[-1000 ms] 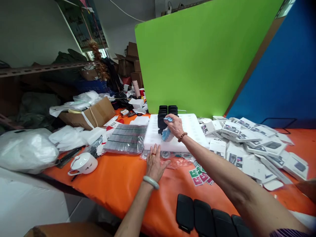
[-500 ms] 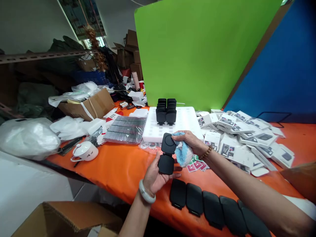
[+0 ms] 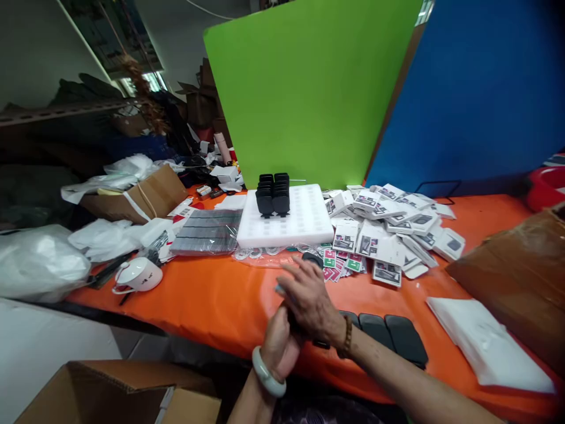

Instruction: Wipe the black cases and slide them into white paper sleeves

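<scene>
My left hand (image 3: 282, 344), with a pale bangle at the wrist, is curled around a black folding wireless charger (image 3: 312, 259), mostly hidden by my hands. Laid across it from above is my right hand (image 3: 311, 300), wearing a beaded bracelet. A bit of blue cloth (image 3: 279, 288) shows at its fingers; the rest is covered. Right of my hands, several black folded chargers (image 3: 404, 338) lie in a row on the orange table (image 3: 212, 300). More black chargers (image 3: 272, 197) stand upright in two rows on the white foam tray (image 3: 304, 221).
Small white boxes (image 3: 379, 241) are heaped right of the tray, with coloured cards (image 3: 335, 265) before them. Left are wrapped grey sheets (image 3: 207, 231) and a white mug (image 3: 139, 274). A foam sheet (image 3: 489, 344) and brown carton (image 3: 521, 282) lie right; an open carton (image 3: 110, 388) stands below.
My right hand has come down over the charger, now largely covered along with the cloth. Both hands sit lower, and the view has turned right.
</scene>
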